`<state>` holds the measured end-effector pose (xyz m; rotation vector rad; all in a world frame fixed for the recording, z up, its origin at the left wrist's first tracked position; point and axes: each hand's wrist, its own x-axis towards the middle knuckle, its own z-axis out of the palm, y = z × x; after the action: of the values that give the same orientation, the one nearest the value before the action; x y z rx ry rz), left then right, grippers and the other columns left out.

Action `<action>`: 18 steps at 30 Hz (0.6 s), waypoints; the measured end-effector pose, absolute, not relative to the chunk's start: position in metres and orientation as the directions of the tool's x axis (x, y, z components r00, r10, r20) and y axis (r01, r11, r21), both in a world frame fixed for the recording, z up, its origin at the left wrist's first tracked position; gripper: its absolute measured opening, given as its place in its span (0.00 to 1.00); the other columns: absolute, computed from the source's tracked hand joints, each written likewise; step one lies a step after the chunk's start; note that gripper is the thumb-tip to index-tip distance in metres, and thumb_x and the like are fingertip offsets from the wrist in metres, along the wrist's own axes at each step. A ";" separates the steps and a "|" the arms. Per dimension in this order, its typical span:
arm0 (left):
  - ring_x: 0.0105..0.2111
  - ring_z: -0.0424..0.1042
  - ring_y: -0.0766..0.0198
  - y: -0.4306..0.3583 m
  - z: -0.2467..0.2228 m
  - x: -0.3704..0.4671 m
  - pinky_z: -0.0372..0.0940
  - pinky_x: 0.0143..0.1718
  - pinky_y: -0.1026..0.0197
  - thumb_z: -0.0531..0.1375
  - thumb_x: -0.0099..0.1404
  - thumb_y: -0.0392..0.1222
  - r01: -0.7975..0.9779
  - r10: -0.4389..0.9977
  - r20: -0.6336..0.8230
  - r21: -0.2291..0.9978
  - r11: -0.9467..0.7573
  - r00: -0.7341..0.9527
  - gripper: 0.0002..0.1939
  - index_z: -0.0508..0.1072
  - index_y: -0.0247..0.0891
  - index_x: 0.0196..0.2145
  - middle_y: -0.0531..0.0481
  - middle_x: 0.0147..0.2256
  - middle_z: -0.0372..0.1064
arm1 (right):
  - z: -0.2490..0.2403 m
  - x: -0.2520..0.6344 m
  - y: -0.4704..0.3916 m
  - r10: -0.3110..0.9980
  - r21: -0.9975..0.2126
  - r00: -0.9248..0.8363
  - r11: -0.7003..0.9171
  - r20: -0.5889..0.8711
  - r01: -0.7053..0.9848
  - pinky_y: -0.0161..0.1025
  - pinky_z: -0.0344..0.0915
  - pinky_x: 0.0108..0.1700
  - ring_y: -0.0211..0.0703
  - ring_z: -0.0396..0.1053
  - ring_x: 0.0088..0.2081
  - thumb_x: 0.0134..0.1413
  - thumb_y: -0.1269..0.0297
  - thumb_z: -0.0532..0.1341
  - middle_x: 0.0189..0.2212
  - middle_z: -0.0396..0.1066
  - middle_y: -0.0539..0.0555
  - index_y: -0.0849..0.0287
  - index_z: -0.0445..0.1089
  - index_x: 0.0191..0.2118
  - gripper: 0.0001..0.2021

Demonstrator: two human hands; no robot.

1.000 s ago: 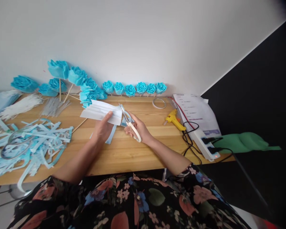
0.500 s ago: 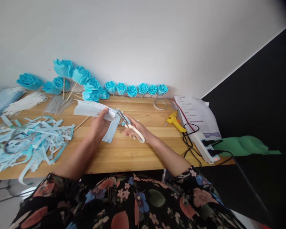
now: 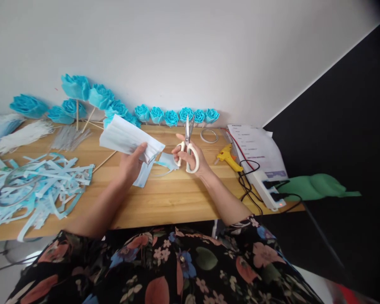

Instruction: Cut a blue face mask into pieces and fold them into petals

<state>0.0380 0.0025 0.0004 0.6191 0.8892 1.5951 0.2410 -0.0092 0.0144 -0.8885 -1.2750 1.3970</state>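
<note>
Head view: pleated sheet (image 3: 123, 135), lower edge in left hand (image 3: 130, 164).

A craft workspace is indicated by artificial blue roses (image 3: 171, 118) at far left and centre, heaped strips (image 3: 50, 181), scissors (image 3: 187, 140) and a hot-glue gun (image 3: 229, 158)

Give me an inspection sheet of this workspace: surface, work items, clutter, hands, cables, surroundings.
Surface: wooden table, light-coloured, with visible grain.
Work items: pleated sheet; scissors, blades parted, apart from the sheet.
Clutter: pale-blue strips heaped at the table's left.
Hands: left hand grips the sheet; right hand holds the scissors.
Cables: black cables tangled near the yellow glue gun and power strip.
Surroundings: blue flowers along the white wall; dark panel at right.
</note>
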 end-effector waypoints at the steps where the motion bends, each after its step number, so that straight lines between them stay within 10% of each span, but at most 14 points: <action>1: 0.41 0.76 0.56 0.001 -0.002 0.040 0.71 0.42 0.59 0.74 0.48 0.38 -0.561 0.976 -0.064 0.825 -0.066 -0.208 0.22 0.75 0.38 0.41 0.49 0.35 0.77 | 0.013 0.239 -0.009 0.971 -0.983 -0.221 0.059 0.097 -0.173 0.37 0.68 0.32 0.39 0.68 0.31 0.42 0.49 0.72 0.36 0.72 0.52 0.55 0.63 0.61 0.40; 18: 0.44 0.75 0.50 -0.004 -0.002 0.038 0.71 0.46 0.53 0.76 0.44 0.42 -0.436 0.993 -0.024 0.899 -0.031 -0.119 0.25 0.77 0.39 0.41 0.47 0.36 0.78 | 0.001 0.232 -0.012 0.965 -0.995 -0.243 0.090 0.099 -0.050 0.32 0.62 0.25 0.31 0.61 0.24 0.46 0.61 0.68 0.31 0.66 0.46 0.57 0.64 0.60 0.33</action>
<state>0.0384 -0.0037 -0.0022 0.8100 0.9482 1.4799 0.2315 -0.0123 0.0008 -0.9820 -1.4015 1.3324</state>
